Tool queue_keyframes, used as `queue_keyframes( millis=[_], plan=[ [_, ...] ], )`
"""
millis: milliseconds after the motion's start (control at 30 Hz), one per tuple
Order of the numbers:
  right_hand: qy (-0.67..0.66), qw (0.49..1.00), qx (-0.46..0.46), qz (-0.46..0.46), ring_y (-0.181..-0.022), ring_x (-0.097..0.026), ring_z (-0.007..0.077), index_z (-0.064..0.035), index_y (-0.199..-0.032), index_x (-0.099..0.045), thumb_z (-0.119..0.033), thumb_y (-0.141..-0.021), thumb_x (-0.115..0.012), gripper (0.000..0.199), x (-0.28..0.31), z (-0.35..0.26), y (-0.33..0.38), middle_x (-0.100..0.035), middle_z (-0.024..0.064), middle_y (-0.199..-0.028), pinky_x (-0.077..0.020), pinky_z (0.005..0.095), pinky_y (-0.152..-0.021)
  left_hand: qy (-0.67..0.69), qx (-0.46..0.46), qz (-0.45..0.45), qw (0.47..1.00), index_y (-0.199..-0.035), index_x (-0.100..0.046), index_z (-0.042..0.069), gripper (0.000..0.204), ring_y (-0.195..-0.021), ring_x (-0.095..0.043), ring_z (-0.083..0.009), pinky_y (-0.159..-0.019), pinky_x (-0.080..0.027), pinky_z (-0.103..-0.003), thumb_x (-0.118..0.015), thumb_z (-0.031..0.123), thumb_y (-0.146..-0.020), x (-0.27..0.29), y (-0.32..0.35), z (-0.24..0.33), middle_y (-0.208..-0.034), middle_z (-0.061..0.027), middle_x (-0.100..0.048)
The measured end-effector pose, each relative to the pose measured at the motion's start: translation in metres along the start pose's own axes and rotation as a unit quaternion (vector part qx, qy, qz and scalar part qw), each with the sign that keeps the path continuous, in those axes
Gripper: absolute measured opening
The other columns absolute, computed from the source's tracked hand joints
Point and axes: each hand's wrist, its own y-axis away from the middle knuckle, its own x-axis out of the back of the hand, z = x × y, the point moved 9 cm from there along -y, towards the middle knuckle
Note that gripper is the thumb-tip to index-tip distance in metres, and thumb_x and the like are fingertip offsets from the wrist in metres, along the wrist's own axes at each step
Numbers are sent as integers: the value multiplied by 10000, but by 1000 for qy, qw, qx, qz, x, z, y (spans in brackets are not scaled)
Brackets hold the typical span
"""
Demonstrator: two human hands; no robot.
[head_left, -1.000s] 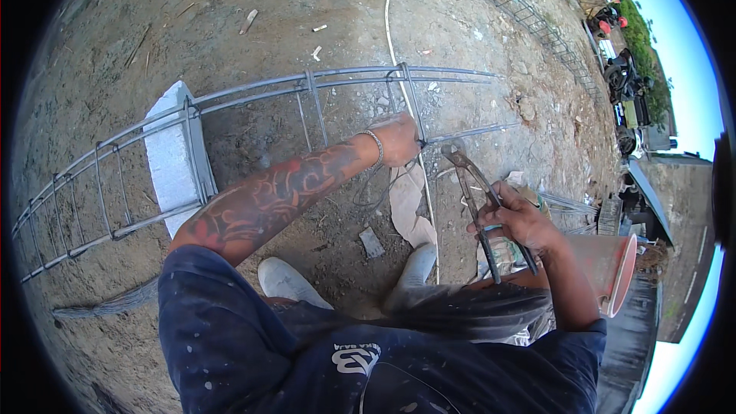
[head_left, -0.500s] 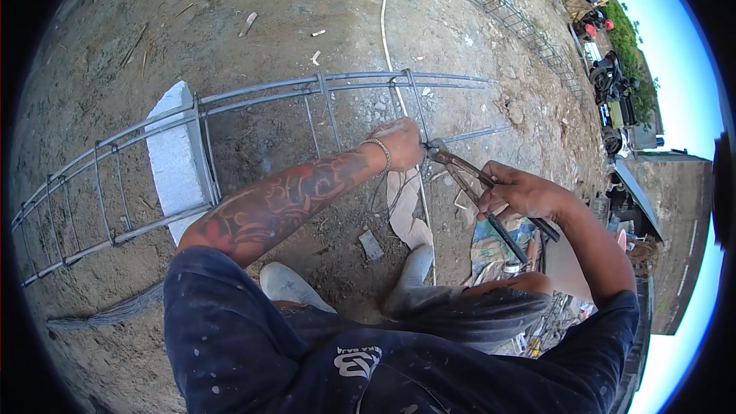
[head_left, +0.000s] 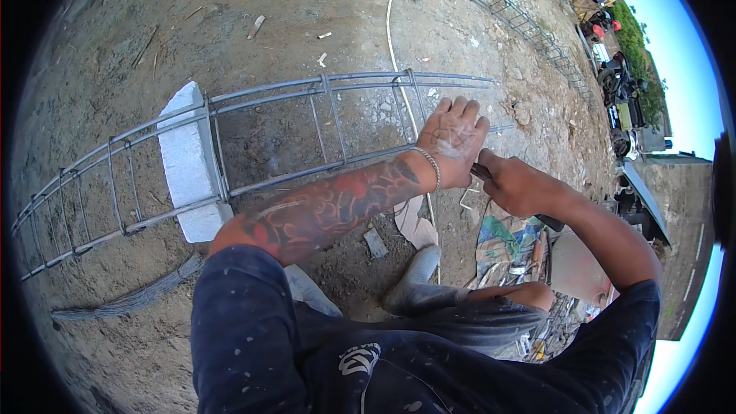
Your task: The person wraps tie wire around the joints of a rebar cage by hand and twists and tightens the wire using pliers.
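Observation:
My right hand (head_left: 523, 187) is closed round the dark handles of a pair of pincers (head_left: 550, 222), and a handle end sticks out below the fist. The pincers' jaws are hidden behind my left hand (head_left: 454, 142). That hand lies palm down over the near bar at the right end of a rebar cage (head_left: 337, 162), its fingers apart and pointing away from me. Its palm and thumb are hidden, so what lies under it does not show. A pale concrete block (head_left: 186, 172) props up the cage left of the middle.
A bundle of tie wire (head_left: 126, 305) lies on the ground at the left. Beyond the cage runs a pale hose (head_left: 390, 23), and a second rebar cage (head_left: 506, 11) lies farther off. By my right knee is a patterned sack (head_left: 502, 241) among tools.
My left hand has let go of its pinch near the pincers' jaws and moved right, now spread over the bar. My right hand has squeezed the spread handles together.

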Motion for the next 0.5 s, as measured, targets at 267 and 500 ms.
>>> queue_keyframes(
  millis=[267, 500],
  plan=[
    [-6, 996, -78, 28, -750, -622, 360, 82, -984, -445, -218, -806, -569, 369, 26, 14, 18, -596, 257, -761, -492, 416, -669, 194, 0, -42, 980, -726, -620, 94, 254, -678, -614, -298, -626, -481, -392, -703, 313, -627, -52, 0, 16, -666, -102, -613],
    [-453, 848, -210, -179, -510, -590, 157, -10, -949, -504, -298, -831, -605, 327, -17, 32, 52, -600, 88, -710, -461, 287, -435, 247, -13, 172, 953, -686, -598, 79, 289, -637, -609, -286, -575, -479, -375, -687, 348, -623, -33, 16, 8, -682, -103, -613]
  ],
)
